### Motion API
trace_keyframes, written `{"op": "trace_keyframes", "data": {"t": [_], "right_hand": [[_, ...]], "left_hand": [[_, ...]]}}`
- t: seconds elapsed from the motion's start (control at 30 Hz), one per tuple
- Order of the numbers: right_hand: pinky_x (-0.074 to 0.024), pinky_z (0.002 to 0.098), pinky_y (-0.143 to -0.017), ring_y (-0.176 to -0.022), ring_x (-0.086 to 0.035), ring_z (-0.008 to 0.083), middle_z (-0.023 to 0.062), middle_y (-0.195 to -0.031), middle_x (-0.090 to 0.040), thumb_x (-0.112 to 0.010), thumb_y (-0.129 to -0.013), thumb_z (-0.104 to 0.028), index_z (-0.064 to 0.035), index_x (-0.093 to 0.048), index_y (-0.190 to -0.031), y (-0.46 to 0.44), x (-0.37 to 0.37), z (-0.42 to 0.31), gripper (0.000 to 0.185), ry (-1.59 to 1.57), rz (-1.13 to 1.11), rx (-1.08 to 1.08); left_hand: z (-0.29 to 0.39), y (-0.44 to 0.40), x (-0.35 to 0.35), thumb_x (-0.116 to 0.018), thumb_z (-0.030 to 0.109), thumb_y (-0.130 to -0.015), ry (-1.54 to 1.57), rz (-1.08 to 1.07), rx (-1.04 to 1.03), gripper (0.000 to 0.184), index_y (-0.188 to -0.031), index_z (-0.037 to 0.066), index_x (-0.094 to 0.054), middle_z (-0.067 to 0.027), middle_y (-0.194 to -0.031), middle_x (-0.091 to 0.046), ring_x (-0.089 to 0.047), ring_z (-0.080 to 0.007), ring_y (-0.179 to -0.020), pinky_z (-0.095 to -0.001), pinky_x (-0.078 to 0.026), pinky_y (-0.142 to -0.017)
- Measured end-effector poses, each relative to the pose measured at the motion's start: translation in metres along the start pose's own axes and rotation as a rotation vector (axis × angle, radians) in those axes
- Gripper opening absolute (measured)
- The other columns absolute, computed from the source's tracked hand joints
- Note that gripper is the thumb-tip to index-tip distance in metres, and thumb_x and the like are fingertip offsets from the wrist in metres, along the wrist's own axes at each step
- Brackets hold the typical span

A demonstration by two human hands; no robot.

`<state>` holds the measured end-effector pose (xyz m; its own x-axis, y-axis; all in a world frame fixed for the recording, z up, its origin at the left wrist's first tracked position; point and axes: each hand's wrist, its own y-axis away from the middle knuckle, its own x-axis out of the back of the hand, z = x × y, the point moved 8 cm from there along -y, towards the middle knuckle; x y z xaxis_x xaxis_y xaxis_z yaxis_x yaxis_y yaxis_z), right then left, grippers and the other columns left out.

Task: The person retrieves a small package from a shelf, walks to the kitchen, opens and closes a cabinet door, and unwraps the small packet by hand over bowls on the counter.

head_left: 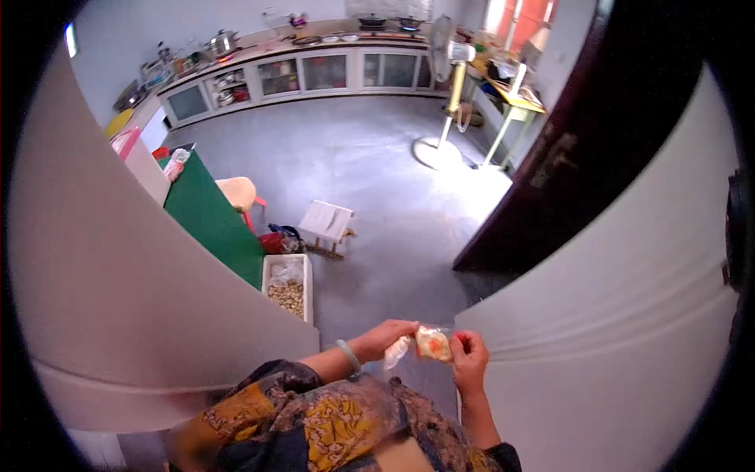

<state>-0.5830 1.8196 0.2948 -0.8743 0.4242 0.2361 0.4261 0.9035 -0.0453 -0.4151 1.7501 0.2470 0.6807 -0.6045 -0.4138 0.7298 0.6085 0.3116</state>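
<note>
Two small clear plastic packets are held low in front of the person, above the grey floor. The right hand, fingers curled and nearly closed, pinches the edge of the flat packet with pale and orange contents. The left hand, partly closed, touches the crumpled whitish packet; its exact grip cannot be told.

Clear pkt, pale-yellow w/ orange patch, was btwn L hand & R hand. Whitish pkt, crumpled, hung slantwise just below L hand.
</note>
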Motion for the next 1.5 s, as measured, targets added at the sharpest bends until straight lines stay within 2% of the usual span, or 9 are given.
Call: {"op": "trace_keyframes", "data": {"t": [0.1, 0.23, 0.6, 0.87, 0.97, 1.1, 1.17, 1.3, 1.5], "right_hand": [[-0.0481, 0.0306, -0.065, -0.071, -0.059, 0.018, 0.0083, -0.08, -0.061, -0.063, -0.087, -0.009, -0.003, -0.059, -0.088, -0.09, -0.075, -0.052, 0.008, 0.091, -0.148, 0.299], [-0.0489, 0.0359, -0.062, -0.071, -0.062, 0.0287, 0.016, -0.083, -0.06, -0.06, -0.09, -0.011, -0.0036, -0.059, -0.089, -0.194, -0.143, -0.085, 0.008, 0.359, -0.155, 0.64], [-0.0505, 0.0301, -0.06, -0.066, -0.064, 0.017, 0.0124, -0.074, -0.066, -0.062, -0.09, -0.013, -0.0016, -0.062, -0.091, -0.409, -0.199, -0.119, 0.011, 0.248, -0.045, 0.433], [-0.0425, 0.0231, -0.049, -0.057, -0.049, 0.0055, -0.0028, -0.067, -0.054, -0.058, -0.093, -0.017, -0.0028, -0.061, -0.084, -0.634, -0.256, -0.05, 0.017, -0.226, -0.351, -0.108], [-0.0462, 0.0323, -0.05, -0.053, -0.059, 0.0173, 0.0093, -0.063, -0.061, -0.06, -0.09, -0.016, -0.0028, -0.061, -0.086, -0.704, -0.285, -0.028, 0.014, 0.56, -0.271, 0.433], [-0.0479, 0.0345, -0.053, -0.057, -0.063, 0.0259, 0.0146, -0.066, -0.063, -0.062, -0.087, -0.014, -0.0042, -0.062, -0.089, -0.785, -0.313, -0.052, 0.01, 0.372, -0.271, 0.234], [-0.048, 0.0367, -0.054, -0.061, -0.063, 0.0298, 0.0133, -0.069, -0.063, -0.061, -0.088, -0.016, -0.0058, -0.061, -0.089, -0.825, -0.337, -0.043, 0.011, 0.425, -0.362, 0.291], [-0.0488, 0.0338, -0.054, -0.058, -0.064, 0.0242, 0.0143, -0.067, -0.063, -0.063, -0.087, -0.013, -0.0041, -0.063, -0.091, -0.9, -0.402, -0.052, 0.009, 0.389, -0.456, 0.525], [-0.0495, 0.0383, -0.056, -0.064, -0.063, 0.0314, 0.0138, -0.076, -0.065, -0.061, -0.087, -0.018, -0.0069, -0.062, -0.088, -0.995, -0.491, -0.068, 0.011, 0.414, -0.47, 0.553]], "left_hand": [[0.03, -0.027, 0.065, -0.044, 0.036, -0.099, 0.229, 0.187, 0.039, 0.038, -0.102, 0.003, -0.062, -0.0006, -0.076, -0.058, -0.052, -0.0131, -0.066, -0.0299, -0.044, -0.061], [0.134, -0.087, 0.146, -0.041, 0.031, -0.1, -0.411, 0.186, -0.393, 0.034, -0.096, 0.002, -0.058, -0.0053, -0.072, -0.055, -0.05, -0.0154, -0.062, -0.0336, -0.043, -0.057], [0.239, -0.257, 0.287, -0.053, 0.029, -0.094, -0.1, 0.065, -0.083, 0.033, -0.091, -0.001, -0.067, -0.001, -0.082, -0.064, -0.055, -0.0084, -0.075, -0.0233, -0.045, -0.069], [0.267, -0.318, 0.53, -0.055, 0.031, -0.09, 0.427, 0.488, -0.144, 0.026, -0.086, 0.007, -0.064, -0.0018, -0.074, -0.061, -0.058, -0.0128, -0.062, -0.0308, -0.049, -0.053], [0.226, -0.267, 0.625, -0.056, 0.03, -0.09, 0.543, 0.942, -0.06, 0.028, -0.085, 0.004, -0.065, -0.007, -0.08, -0.064, -0.063, -0.0212, -0.068, -0.037, -0.052, -0.06], [0.122, -0.162, 0.68, -0.054, 0.035, -0.092, 0.554, 1.49, 0.237, 0.036, -0.102, 0.002, -0.064, -0.0118, -0.099, -0.066, -0.062, -0.0293, -0.086, -0.043, -0.051, -0.071], [0.079, -0.133, 0.702, -0.054, 0.035, -0.091, -1.014, 1.181, 0.678, 0.033, -0.106, 0.007, -0.064, -0.0125, -0.101, -0.065, -0.062, -0.0313, -0.089, -0.043, -0.049, -0.073], [0.034, -0.149, 0.665, -0.054, 0.038, -0.09, 0.494, 1.565, 0.566, 0.034, -0.106, 0.009, -0.062, -0.0132, -0.098, -0.064, -0.062, -0.0312, -0.088, -0.0439, -0.049, -0.07], [0.099, -0.252, 0.715, -0.051, 0.038, -0.092, 0.731, 1.554, 0.449, 0.035, -0.103, 0.006, -0.062, -0.0128, -0.093, -0.065, -0.063, -0.0291, -0.082, -0.0435, -0.05, -0.067]]}}
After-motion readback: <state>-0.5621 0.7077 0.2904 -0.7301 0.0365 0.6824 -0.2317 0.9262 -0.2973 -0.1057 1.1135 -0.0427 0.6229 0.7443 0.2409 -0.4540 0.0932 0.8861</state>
